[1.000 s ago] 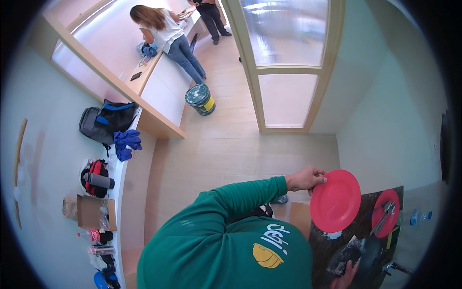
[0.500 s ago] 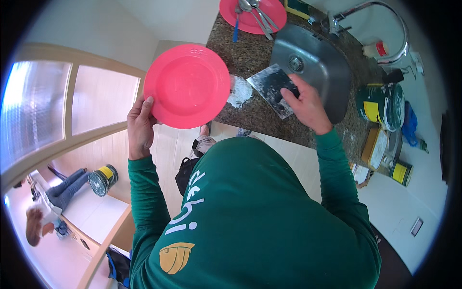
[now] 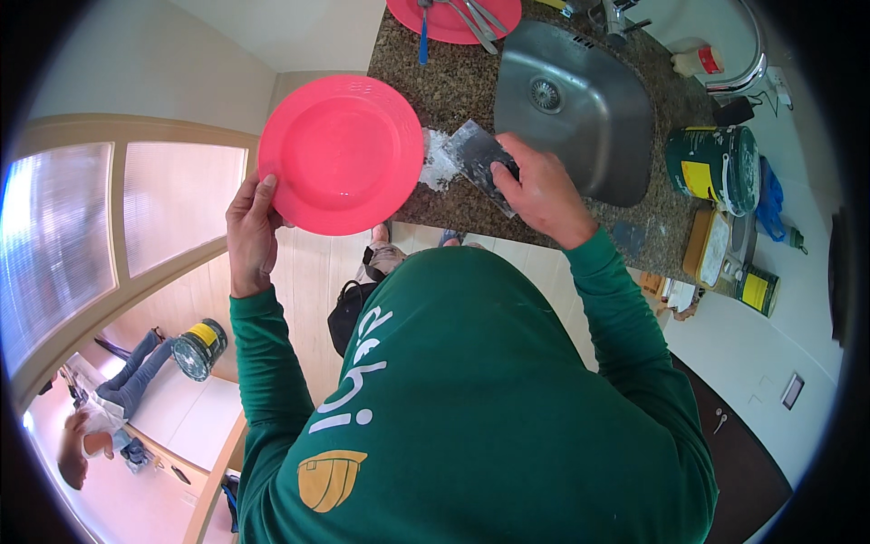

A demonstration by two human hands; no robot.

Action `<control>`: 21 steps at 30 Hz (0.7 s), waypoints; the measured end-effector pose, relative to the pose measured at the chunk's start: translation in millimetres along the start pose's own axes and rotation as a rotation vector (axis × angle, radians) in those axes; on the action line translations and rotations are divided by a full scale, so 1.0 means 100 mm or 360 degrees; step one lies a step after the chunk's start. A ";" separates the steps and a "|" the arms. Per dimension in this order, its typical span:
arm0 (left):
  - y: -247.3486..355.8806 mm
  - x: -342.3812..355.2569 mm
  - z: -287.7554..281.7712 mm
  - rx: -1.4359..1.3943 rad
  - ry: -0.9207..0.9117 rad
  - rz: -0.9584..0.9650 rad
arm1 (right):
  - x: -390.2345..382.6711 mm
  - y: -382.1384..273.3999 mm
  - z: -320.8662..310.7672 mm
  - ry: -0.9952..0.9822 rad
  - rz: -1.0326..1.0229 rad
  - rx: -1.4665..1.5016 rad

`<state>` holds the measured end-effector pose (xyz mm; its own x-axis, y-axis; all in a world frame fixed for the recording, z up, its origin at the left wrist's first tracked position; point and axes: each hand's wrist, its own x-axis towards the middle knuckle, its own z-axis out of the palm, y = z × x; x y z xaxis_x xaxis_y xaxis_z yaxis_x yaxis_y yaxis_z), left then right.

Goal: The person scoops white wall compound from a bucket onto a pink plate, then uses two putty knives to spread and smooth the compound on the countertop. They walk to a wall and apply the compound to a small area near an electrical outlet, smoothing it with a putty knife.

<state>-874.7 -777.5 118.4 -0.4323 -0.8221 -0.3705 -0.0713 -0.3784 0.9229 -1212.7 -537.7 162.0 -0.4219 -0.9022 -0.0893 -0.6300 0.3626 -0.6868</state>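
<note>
My left hand (image 3: 254,227) grips the left rim of a pink plate (image 3: 340,156), thumb on top and fingers beneath. The plate is held out past the counter's edge, tilted so its face shows. In my right hand (image 3: 548,190) is a black, white-smeared putty knife (image 3: 482,159) with a broad flat blade. Its left edge meets a patch of white powder (image 3: 437,163) lying on the speckled granite counter (image 3: 444,91). Part of that powder is hidden behind the plate's right rim.
A steel sink (image 3: 580,113) with a faucet (image 3: 752,63) lies beyond my right hand. Farther left, another pink plate (image 3: 444,27) holds cutlery. A green bucket (image 3: 716,172) stands on the right. Behind the framed glass panel (image 3: 186,208), a person (image 3: 100,417) is near another bucket (image 3: 199,349).
The putty knife has moved left and turned more on edge, now reaching the powder. The plate stays by the counter edge. The whole view has shifted slightly.
</note>
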 end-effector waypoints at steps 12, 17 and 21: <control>0.06 0.02 -0.08 0.0001 -0.0032 -0.0017 | 0.10 -0.10 -0.04 -0.0162 -0.0082 -0.0226; 0.05 0.00 -0.08 -0.0035 -0.0011 0.0009 | 0.15 -0.14 -0.05 -0.0214 -0.0302 -0.0344; 0.03 -0.01 -0.09 -0.0051 -0.0026 0.0001 | 0.18 -0.17 -0.02 -0.0190 -0.0433 -0.0404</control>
<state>-866.2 -781.4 120.9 -0.4471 -0.8154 -0.3677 -0.0422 -0.3913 0.9193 -1211.3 -559.4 173.4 -0.1477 -0.9888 -0.0218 -0.8560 0.1388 -0.4980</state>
